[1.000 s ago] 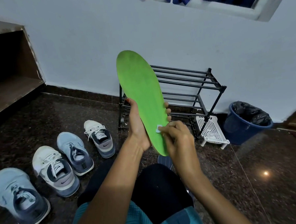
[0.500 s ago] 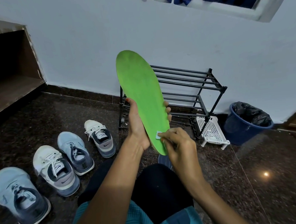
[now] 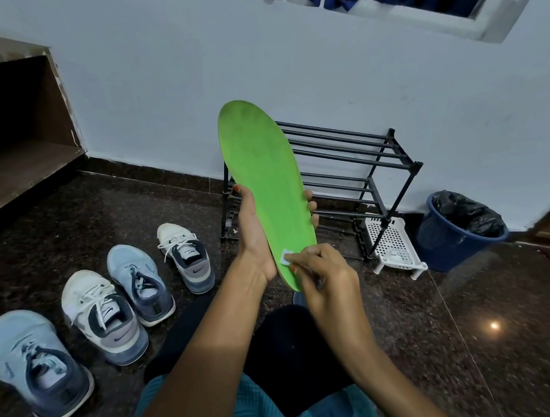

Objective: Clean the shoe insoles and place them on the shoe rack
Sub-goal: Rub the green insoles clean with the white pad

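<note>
Teal ribbed top [image 3: 262, 410], dark trousers [image 3: 290, 344], bare forearms [image 3: 211, 355]

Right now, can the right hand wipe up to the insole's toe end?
Probably yes: right hand pinches the wipe low on the insole; left hand grips only its edges, the upper face bare.

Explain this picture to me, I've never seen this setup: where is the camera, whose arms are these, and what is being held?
There is no machine here. A person works with bare hands, and the single camera sits on their head, looking forward and down, so the arms coming in from the bottom are their own. The left hand grips a green insole upright by its lower half. The right hand pinches a small pale pad in its fingers against the insole's lower end. On the dark floor, four sneakers lie to the left. A black shoe rack stands against the wall, with a white perforated stand and a blue bin to its right.
</note>
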Motion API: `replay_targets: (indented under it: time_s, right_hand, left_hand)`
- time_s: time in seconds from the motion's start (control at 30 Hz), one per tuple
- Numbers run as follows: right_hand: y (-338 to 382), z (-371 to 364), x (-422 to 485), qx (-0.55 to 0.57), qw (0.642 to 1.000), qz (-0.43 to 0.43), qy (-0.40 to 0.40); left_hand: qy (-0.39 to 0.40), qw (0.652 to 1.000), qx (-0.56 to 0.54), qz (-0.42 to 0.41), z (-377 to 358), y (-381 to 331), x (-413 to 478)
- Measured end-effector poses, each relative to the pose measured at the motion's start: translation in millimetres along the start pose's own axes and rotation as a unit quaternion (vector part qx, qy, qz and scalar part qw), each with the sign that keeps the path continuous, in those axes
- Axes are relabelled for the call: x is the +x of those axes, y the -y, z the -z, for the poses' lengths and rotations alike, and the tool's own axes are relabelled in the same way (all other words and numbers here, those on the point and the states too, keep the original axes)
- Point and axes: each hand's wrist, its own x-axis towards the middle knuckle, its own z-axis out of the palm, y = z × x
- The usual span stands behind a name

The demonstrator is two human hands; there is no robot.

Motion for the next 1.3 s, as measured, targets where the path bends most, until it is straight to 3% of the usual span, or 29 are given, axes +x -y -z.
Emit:
replay_targets:
  time_s: [0.17, 0.6, 0.7, 0.97, 1.13, 1.3]
  right_hand:
    - [-11, 5, 19, -0.093, 0.994, 0.006, -0.058]
    - [-17, 6, 36, -0.067, 0.992, -0.02, -0.103]
    - [-15, 6, 38, -0.055, 0.994, -0.018, -0.093]
    - [-12, 4, 37, -0.091, 0.993, 0.003, -0.071]
    - [-5, 4, 27, -0.016, 0.999, 0.043, 0.003]
    - [-4, 11, 25, -0.003, 0.999, 0.037, 0.027]
  left_hand:
    - [0.007, 1.0, 0.019, 0.006, -1, 3, 0]
    - [0.003, 0.99, 0.133, 0.04, -9, 3, -2]
    - [-0.006, 0.988, 0.152, 0.04, -10, 5, -3]
    - [0.012, 0.997, 0.073, 0.03, -5, 7, -2]
    - [0.016, 1.0, 0.004, 0.012, -2, 5, 0]
    - [0.03, 0.999, 0.014, 0.007, -3, 7, -1]
